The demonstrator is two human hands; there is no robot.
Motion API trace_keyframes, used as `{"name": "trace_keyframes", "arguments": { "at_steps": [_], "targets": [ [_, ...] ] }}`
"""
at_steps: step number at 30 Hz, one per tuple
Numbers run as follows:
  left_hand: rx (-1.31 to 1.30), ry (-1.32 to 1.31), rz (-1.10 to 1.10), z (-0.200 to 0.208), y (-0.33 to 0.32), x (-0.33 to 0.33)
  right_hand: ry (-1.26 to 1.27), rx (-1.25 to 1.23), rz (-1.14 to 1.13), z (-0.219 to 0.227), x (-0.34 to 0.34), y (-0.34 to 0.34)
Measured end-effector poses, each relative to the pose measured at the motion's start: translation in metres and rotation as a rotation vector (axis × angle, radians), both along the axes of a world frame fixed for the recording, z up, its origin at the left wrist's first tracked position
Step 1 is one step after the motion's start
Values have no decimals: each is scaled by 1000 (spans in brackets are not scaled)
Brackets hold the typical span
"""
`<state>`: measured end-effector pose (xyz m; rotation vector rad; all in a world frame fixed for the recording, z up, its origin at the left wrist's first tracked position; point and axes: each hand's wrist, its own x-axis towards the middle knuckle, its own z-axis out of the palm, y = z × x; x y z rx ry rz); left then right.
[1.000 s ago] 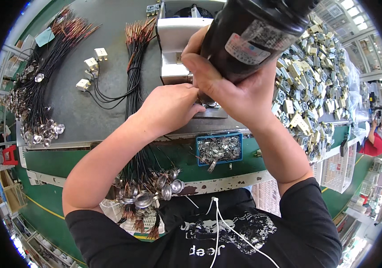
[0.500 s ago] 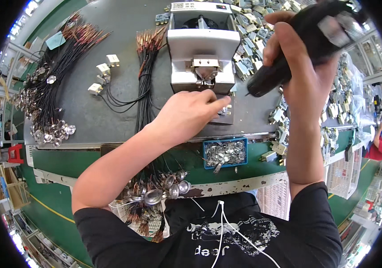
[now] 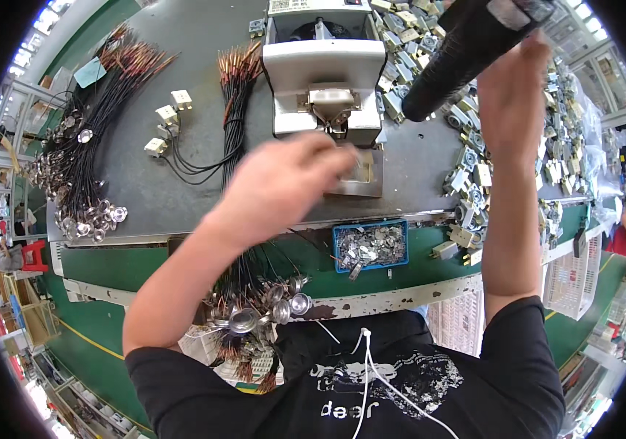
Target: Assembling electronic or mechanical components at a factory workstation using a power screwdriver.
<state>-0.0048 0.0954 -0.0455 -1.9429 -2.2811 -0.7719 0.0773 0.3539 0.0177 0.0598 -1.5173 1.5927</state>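
My left hand (image 3: 280,183), blurred, has its fingers curled together beside a small metal fixture block (image 3: 357,183) in front of a white-and-grey bench machine (image 3: 325,69). What lies between those fingers, if anything, is hidden. A black power screwdriver (image 3: 466,58) slants over the table at upper right. My right hand (image 3: 514,102) is behind its upper end; the fingers are mostly hidden and smeared, so its grip cannot be made out. Left of the machine lies a bundle of black wires (image 3: 234,132) with copper-coloured ends, its metal discs (image 3: 254,314) hanging past the table edge.
Many pale plug bodies (image 3: 474,175) cover the table's right side. A blue tray (image 3: 338,267) of small metal pieces sits at the front edge. Several white plugs (image 3: 167,115) on wires and a second wire bundle (image 3: 101,110) lie left. White crates (image 3: 572,285) stand below.
My left hand has drawn back left from the fixture block, uncovering more of it. The screwdriver has shifted up and left; my right hand no longer shows its fingers wrapped over it.
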Motion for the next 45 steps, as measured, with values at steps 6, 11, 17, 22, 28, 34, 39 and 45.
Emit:
{"name": "trace_keyframes", "arguments": {
  "at_steps": [6, 11, 17, 22, 28, 34, 39, 45],
  "targets": [
    [385, 285, 754, 36, -80, -103, -932, 961, -297, -74, 14, 59],
    [-331, 218, 467, 3, -52, -45, -1229, 1209, -250, -85, 8, 53],
    [-345, 290, 465, -18, -47, -46, -900, 549, 45, -67, 45, 52],
    [-199, -139, 510, -4, -42, -41, -656, -463, 683, -79, 99, 12],
    [-134, -246, 420, -5, -40, -33, -567, -639, 857, -79, 106, -21],
    [-170, -253, 408, -2, -43, -27, -560, -658, 900, -80, 103, -27],
    [-149, -328, 392, 2, -42, -24, -458, -633, 915, -72, 105, -31],
    [-60, -443, 457, 18, -45, -25, -588, 235, 483, -64, 76, -48]
  ]
}}
